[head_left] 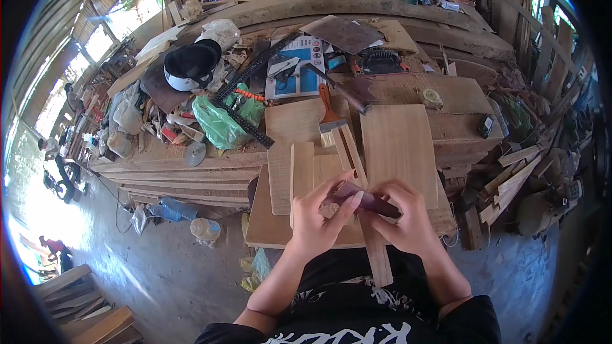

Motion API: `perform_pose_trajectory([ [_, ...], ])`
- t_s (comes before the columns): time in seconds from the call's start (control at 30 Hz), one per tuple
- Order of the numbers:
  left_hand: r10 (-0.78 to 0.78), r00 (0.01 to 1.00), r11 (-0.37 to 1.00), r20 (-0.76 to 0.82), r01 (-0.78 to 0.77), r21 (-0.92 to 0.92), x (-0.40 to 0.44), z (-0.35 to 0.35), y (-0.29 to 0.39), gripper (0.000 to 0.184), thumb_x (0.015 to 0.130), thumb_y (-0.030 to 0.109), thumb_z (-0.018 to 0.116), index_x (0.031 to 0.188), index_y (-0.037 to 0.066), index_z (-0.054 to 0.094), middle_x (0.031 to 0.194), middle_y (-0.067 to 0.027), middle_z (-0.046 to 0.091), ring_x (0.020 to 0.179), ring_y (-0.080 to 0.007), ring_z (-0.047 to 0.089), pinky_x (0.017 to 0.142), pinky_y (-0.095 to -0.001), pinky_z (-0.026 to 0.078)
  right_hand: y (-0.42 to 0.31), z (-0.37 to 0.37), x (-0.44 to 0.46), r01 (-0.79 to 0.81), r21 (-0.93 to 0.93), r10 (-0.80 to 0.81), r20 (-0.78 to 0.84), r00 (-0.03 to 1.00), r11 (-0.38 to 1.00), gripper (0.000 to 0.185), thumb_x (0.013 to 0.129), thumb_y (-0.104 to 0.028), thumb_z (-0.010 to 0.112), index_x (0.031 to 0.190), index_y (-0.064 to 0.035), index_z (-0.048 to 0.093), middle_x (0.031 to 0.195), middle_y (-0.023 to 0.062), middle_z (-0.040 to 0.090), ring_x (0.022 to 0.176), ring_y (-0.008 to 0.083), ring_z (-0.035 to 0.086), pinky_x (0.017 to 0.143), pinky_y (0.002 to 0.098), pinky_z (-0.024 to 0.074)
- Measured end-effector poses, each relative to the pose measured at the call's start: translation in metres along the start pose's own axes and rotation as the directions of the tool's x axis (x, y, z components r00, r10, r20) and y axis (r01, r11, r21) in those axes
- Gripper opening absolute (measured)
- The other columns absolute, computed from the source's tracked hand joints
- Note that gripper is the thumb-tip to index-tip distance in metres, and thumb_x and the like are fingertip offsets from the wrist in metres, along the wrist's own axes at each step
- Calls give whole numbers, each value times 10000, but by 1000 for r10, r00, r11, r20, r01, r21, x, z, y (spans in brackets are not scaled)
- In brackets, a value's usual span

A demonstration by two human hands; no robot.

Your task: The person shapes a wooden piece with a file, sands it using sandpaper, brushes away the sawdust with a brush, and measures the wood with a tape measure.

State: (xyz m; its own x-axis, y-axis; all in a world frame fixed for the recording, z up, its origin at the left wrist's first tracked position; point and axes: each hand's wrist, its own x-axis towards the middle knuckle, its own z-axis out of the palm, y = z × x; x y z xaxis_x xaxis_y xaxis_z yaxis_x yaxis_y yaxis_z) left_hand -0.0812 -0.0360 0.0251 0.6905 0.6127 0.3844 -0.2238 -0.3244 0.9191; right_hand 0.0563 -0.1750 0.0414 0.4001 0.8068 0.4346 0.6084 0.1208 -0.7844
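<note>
Between both hands, over the near edge of the bench, is a dark reddish-brown folded sheet (370,202) that looks like sandpaper. My left hand (325,211) pinches its left end, thumb on top. My right hand (403,211) has its fingers closed round the right end. A narrow wooden strip (376,255) passes beneath the sheet and points down toward my lap. Flat pale boards (398,146) lie behind and beside my hands. A brush with an orange handle (327,107) rests bristles down on thin wooden strips just beyond.
On the bench lie a black square ruler (245,122), a green plastic bag (223,118), a white and black helmet (190,67), a tape measure (431,97) and a dark brown roll (350,97). A plastic bottle (206,229) stands on the floor at left. People are in the background.
</note>
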Motion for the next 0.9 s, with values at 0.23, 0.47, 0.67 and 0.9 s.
perform_pose_trajectory([
  [0.23, 18, 999, 992, -30, -14, 127, 3, 0, 8, 245, 912, 90, 781, 1083, -65, 697, 825, -48, 698, 742, -54, 623, 647, -219, 490, -7, -4, -2, -173, 175, 169, 36, 985, 969, 369, 814, -70, 819, 1119, 0, 623, 982, 130, 706, 864, 199, 687, 791, 312, 531],
  [0.47, -43, 998, 989, -53, 51, 142, 1, 1, 4, 281, 919, 125, 790, 788, 12, 569, 653, 36, 551, 625, -7, 461, 533, -212, 343, 6, -5, -6, -280, 522, 333, -8, 943, 806, 310, 937, -91, 745, 1199, 27, 628, 1019, 79, 700, 933, 97, 641, 808, 254, 508],
  [0.67, -198, 975, 980, 105, 194, 47, 2, 1, 8, 263, 934, 168, 787, 806, 25, 607, 662, 50, 551, 611, 5, 442, 532, -197, 334, 22, -3, -7, -199, 566, 313, -111, 943, 800, 293, 952, -41, 718, 1222, 33, 630, 1060, 73, 670, 958, 98, 635, 820, 240, 500],
  [0.9, -207, 972, 976, 114, 197, 97, 0, 4, 1, 209, 940, 153, 766, 885, -22, 665, 685, -2, 644, 627, -34, 553, 565, -218, 429, 20, -14, -8, -136, 373, 212, -171, 962, 918, 413, 877, -1, 778, 1261, 34, 628, 1079, 55, 644, 930, 103, 618, 831, 243, 505],
])
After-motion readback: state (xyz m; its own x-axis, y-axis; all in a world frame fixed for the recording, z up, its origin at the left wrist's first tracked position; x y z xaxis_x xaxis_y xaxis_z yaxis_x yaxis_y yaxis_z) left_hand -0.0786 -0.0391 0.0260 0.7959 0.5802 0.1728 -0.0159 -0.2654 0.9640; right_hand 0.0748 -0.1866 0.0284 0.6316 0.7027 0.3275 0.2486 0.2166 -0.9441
